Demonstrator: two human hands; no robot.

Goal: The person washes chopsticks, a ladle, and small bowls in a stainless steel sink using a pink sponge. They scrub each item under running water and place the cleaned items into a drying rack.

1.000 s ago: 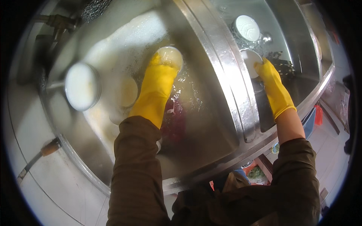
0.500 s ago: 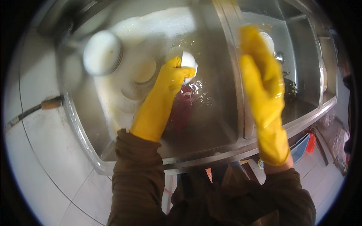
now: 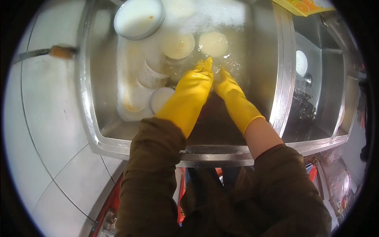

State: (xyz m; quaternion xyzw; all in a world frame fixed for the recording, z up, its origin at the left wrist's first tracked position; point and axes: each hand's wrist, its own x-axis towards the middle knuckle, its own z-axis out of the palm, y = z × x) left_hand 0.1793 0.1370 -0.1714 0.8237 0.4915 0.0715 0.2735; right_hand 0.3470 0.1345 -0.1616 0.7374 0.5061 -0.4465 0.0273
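Observation:
My left hand [image 3: 199, 79], in a yellow rubber glove, is at the murky water of the large sink basin [image 3: 262, 67], its visible fingers stretched out. Close beside it, my right hand [image 3: 229, 85], gloved alike, reaches into the water; its fingertips are blurred and partly hidden. Just beyond both hands lies a pale round dish [image 3: 213, 44] under the surface. Dark red shows dimly in the water below the hands. Left of them, several plates and dishes [image 3: 152, 75] rest submerged. Whether anything lies between my hands is hidden.
A stack of white plates [image 3: 139, 17] rises at the basin's far left. The right-hand basin [image 3: 329, 79] holds a white dish [image 3: 301, 63] and dark scraps [image 3: 303, 106]. A long-handled tool [image 3: 61, 52] lies on the left tiles. A yellow printed package [image 3: 302, 6] is at the top right.
My right hand has come down from above the divider into the left basin beside my left hand. The white bowl that my left hand held no longer shows in it. The view has shifted.

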